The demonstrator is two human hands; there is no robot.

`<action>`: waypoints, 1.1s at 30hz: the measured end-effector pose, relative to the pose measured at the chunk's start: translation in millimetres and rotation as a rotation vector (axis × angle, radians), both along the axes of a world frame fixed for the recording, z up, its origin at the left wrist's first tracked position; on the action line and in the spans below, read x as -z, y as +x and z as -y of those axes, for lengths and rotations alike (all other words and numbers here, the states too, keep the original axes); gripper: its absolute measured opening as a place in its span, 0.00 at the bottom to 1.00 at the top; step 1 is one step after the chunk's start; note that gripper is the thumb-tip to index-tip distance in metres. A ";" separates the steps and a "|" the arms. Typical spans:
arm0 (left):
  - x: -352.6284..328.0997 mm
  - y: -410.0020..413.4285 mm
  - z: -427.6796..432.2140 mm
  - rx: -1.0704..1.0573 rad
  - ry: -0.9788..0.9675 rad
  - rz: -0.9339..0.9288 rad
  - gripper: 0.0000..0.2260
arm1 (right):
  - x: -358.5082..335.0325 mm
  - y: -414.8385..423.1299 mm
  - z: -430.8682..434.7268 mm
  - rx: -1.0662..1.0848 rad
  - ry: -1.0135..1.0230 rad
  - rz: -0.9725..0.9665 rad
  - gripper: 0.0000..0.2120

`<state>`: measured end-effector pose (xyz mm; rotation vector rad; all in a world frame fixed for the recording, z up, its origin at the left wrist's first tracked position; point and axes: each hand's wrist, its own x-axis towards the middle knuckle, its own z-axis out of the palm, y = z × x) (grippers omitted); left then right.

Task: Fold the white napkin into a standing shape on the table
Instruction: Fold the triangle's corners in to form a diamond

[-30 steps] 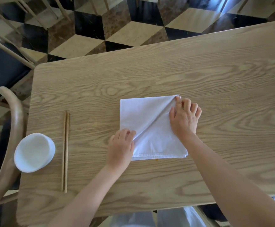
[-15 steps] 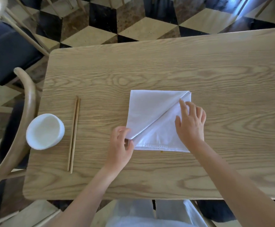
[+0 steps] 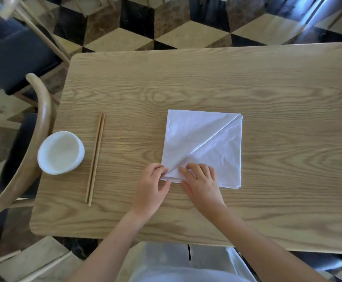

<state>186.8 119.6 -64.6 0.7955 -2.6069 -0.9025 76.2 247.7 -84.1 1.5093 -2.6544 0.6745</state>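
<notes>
The right hand (image 3: 201, 181) has come away from the far right corner of the napkin (image 3: 204, 147) and now meets the left hand (image 3: 152, 186) at the near left corner. There both grips are pressed together, pinching the cloth where the diagonal crease ends. The napkin lies flat near the middle of the counter (image 3: 267, 88), a square with 1 crease running corner to corner. Judging by this, the flat folding goes on and the standing shape is far off. A pair of chopsticks (image 3: 95, 157) and a white bowl (image 3: 61, 152) sit well apart to the left; nothing blocks the hands.
</notes>
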 end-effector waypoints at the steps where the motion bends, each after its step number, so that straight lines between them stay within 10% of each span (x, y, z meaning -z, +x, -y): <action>1: 2.4 0.0 -1.0 0.001 -0.034 0.009 0.08 | 0.8 -0.2 -1.7 -0.013 0.003 -0.004 0.14; 15: 2.4 -0.6 9.8 0.250 -0.451 0.045 0.08 | -3.7 -4.5 -15.4 -0.180 0.017 -0.198 0.14; 33: 4.3 -28.5 -87.1 0.548 -0.396 -0.014 0.12 | -27.7 -65.8 -96.4 -0.198 0.165 -0.005 0.09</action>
